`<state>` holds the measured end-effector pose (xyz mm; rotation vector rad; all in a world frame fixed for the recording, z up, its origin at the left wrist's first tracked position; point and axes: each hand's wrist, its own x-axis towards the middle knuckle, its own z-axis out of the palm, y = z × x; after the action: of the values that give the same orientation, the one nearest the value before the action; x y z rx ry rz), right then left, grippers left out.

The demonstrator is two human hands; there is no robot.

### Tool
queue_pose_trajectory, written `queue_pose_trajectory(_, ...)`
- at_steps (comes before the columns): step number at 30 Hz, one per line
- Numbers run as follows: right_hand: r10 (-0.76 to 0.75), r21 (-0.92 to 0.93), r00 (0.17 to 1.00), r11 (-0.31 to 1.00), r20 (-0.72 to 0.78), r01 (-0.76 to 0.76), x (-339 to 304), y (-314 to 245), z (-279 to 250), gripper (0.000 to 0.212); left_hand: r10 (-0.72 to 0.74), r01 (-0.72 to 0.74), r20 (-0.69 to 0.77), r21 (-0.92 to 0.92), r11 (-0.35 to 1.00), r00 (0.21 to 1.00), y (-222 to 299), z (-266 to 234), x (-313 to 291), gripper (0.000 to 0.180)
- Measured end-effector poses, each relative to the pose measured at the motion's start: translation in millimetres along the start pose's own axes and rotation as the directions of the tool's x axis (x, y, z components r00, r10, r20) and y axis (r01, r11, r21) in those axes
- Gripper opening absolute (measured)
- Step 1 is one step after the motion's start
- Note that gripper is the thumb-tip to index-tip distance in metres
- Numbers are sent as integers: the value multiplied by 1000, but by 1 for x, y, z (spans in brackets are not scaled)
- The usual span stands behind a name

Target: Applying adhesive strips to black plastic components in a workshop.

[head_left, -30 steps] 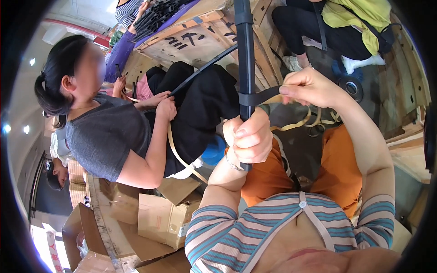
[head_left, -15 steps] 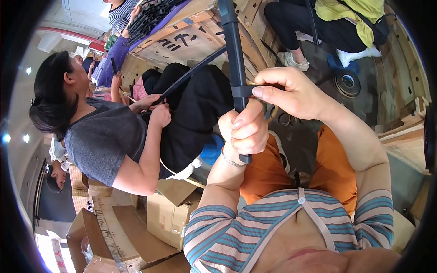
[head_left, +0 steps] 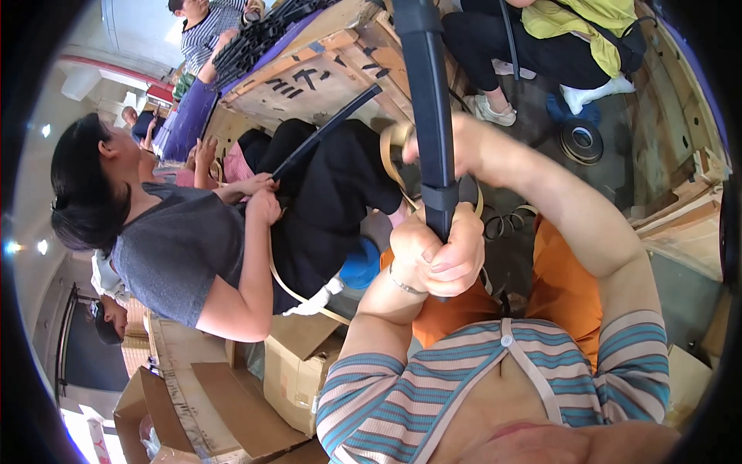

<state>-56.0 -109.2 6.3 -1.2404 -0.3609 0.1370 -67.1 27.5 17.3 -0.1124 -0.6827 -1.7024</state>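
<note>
lettering (head_left: 292,85) on crate (head_left: 336,87) beyond bar (head_left: 433,116) in left hand (head_left: 438,255)

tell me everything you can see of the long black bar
The long, straight black bar looks smooth and flat-sided, perhaps plastic or metal. It runs near-vertically past the picture's top edge, gripped low by the bare left hand. A dark, flat band wraps it just above that hand. The blurred bare right hand is partly behind it; contact unclear.

Black bar (head_left: 433,116), teal-striped top (head_left: 379,394)
</note>
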Motion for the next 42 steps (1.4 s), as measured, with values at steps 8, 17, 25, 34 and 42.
queue_pose_trajectory(8, -220, 36, 970, 976, 101, 217, -23, -22, 24, 46, 36, 4, 387, -100, 995, 921, 7, -10, 11, 27)
queue_pose_trajectory(17, -140, 236, 964, 968, 226, 85, -11, -12, 14, 48, 99, 16, 422, -261, 965, 901, -1, -9, 9, 19)
queue_pose_trajectory(25, -157, 319, 943, 946, 292, 59, -5, -1, 23, 40, 84, 149, 597, -331, 932, 798, -21, -2, 21, 20)
queue_pose_trajectory(34, 96, -57, 990, 994, 104, -91, -8, 3, 4, 22, 141, -142, 42, 28, 990, 989, -6, 4, -5, 11)
queue_pose_trajectory(42, 168, -495, 960, 829, -223, -260, -29, 26, -47, 21, 430, -287, -372, 380, 879, 823, 45, -3, -35, 6)
